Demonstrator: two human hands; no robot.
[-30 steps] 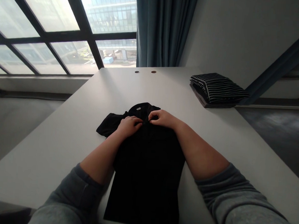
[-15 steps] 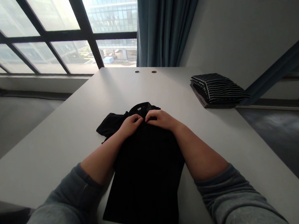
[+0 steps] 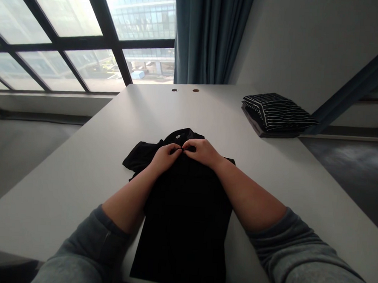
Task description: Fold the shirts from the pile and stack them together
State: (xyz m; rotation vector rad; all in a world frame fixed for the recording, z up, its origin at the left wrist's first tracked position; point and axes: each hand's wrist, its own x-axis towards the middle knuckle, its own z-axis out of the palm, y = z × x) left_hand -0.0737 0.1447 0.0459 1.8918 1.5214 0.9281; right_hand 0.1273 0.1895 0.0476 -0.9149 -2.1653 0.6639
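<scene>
A black shirt point(image 3: 184, 218) lies lengthwise on the white table point(image 3: 78, 169), its collar at the far end and one sleeve spread to the left. My left hand point(image 3: 165, 156) and my right hand point(image 3: 201, 151) meet just below the collar. Both have their fingers curled and pinched on the black fabric at the neck opening, fingertips almost touching each other. What exactly sits between the fingertips is too small and dark to make out. Both forearms rest over the shirt's body, grey sleeves pushed up.
A folded stack of clothes with a black, white-striped garment point(image 3: 275, 112) on top sits at the table's far right edge. Two small round holes point(image 3: 185, 90) mark the table's far end. Beyond are a large window, a blue curtain and a wall.
Both hands stayed at the neck of the shirt, with small finger movements; the fingertips have drawn closer together. The shirt has barely shifted.
</scene>
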